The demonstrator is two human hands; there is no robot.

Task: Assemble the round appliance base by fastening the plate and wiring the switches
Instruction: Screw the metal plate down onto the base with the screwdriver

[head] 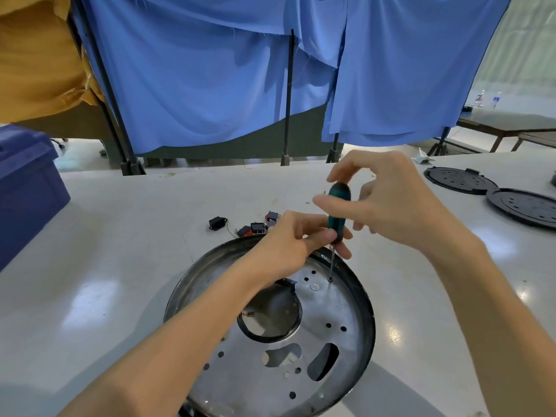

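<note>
No text, brand, number or sign can be read anywhere. The bottles (pixel 497 100) far off at the right carry labels, but these are too small and blurred to make out.

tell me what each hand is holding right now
Left hand: pinches the screwdriver low on its handle.
Right hand: holds the screwdriver's handle top.
</note>
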